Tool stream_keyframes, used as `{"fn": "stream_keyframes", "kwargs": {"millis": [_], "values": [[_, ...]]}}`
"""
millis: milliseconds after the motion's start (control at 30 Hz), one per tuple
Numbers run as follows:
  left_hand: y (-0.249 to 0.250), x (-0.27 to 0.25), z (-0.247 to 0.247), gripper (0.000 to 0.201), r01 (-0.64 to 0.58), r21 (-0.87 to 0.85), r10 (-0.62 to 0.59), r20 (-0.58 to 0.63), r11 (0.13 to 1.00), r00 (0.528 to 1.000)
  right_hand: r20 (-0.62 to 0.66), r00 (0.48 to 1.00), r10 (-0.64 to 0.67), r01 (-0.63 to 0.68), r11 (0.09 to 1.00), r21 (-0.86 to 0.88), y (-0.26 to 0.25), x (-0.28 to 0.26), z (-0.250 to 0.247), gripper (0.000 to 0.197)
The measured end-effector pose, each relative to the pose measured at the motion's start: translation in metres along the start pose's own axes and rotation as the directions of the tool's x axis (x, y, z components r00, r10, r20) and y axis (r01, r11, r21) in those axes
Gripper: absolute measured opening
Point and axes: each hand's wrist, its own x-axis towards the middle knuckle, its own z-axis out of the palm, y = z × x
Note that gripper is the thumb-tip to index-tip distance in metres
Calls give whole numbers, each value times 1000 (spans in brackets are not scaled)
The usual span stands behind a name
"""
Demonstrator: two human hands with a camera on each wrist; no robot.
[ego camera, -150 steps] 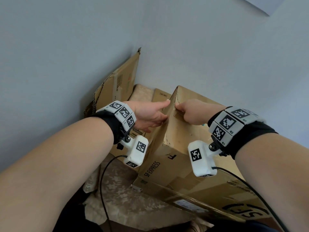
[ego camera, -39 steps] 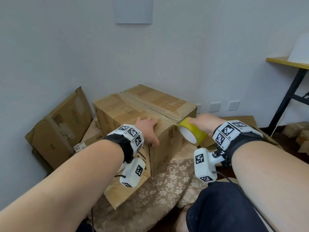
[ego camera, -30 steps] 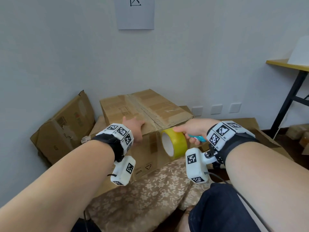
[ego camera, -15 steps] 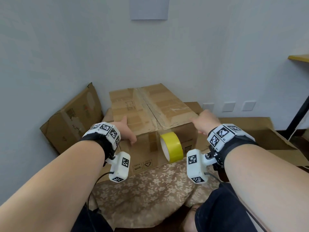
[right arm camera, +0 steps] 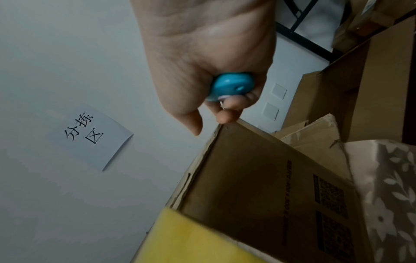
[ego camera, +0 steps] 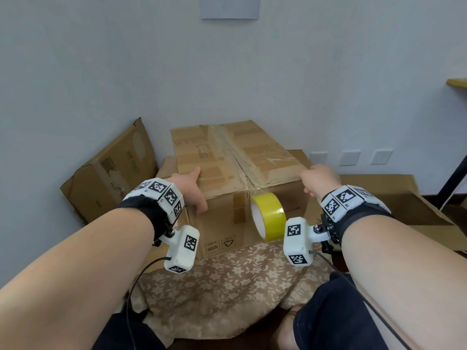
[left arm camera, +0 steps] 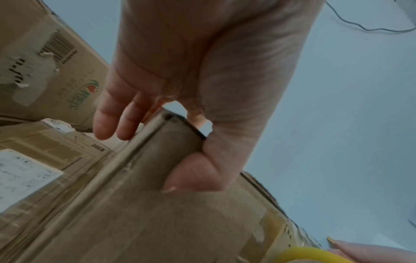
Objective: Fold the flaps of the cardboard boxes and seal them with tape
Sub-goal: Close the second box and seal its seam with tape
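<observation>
A closed cardboard box sits on a floral cloth, its top flaps meeting under a strip of clear tape. A yellow tape roll hangs against the box's front face from the top edge, and neither hand holds it. My left hand grips the near left corner, with the thumb on the front face and the fingers over the side. My right hand is at the near right corner, curled round a blue cutter, its fingertips touching the box's corner.
Another cardboard box leans on the wall at the left. An open box lies to the right, beside a black table leg. The floral cloth covers the ground toward my knees. A paper sign hangs on the wall.
My right hand let go of the yellow roll and moved to the box's right corner. The roll now hangs from the tape. The box has turned its front face toward me.
</observation>
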Motion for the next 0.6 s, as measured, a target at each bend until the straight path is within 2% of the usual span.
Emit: {"fn": "stream_keyframes", "kwargs": {"millis": [133, 200, 367, 500, 600], "values": [[4, 0, 1, 128, -35, 22, 35, -6, 999, 999, -63, 998, 31, -34, 998, -48, 6, -7, -7, 17], [7, 2, 1, 125, -68, 15, 69, -25, 998, 997, -112, 993, 48, -56, 996, -69, 11, -13, -14, 13], [14, 16, 1, 93, -141, -55, 129, -178, 989, 976, -157, 986, 53, -66, 994, -82, 17, -19, -20, 16], [11, 23, 3, 79, -187, -93, 156, -273, 978, 949, -144, 987, -71, 46, 984, -169, 8, -27, -13, 24], [4, 25, 10, 79, -159, -63, 141, -228, 985, 963, -132, 983, -125, 101, 979, -174, 2, -32, -6, 21]]}}
